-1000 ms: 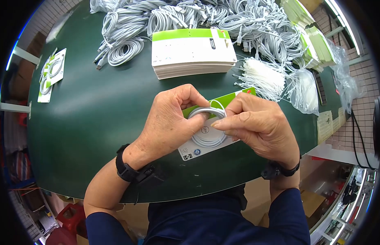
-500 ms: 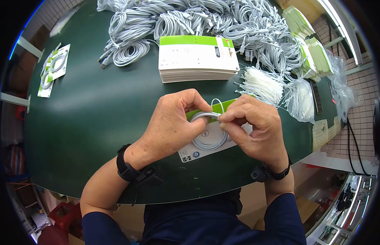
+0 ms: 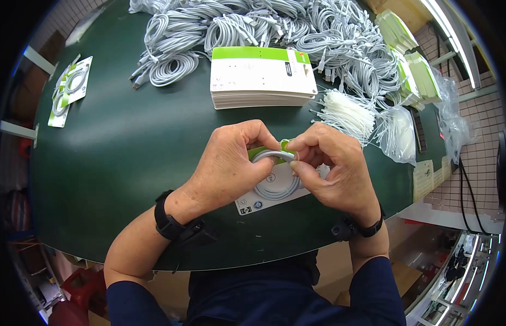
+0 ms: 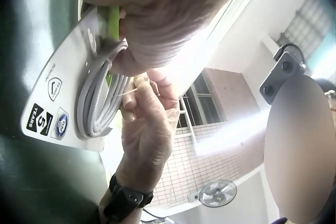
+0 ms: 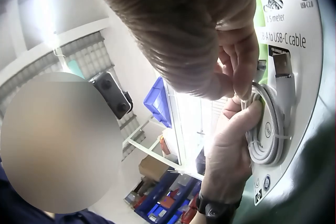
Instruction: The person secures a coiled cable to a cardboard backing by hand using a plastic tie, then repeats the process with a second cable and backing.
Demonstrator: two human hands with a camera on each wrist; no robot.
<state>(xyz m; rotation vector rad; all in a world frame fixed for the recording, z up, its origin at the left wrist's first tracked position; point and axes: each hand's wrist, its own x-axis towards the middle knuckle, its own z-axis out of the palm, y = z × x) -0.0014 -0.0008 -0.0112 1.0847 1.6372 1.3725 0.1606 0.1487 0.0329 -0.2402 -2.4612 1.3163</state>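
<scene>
Drawn down from the tall arc of half a second ago, a thin white plastic tie (image 4: 127, 92) now shows only a small loop above a round coil of pale grey cable (image 3: 274, 194). A person's right hand (image 3: 337, 168) pinches the tie, seemingly to control its slim end, while the left hand (image 3: 228, 155) grips the coil's upper edge between thumb and fingers, apparently keeping the turns bunched against a white-and-green printed card (image 3: 244, 205) over the dark green tabletop (image 3: 128, 152), within both hands' easy reach.
</scene>
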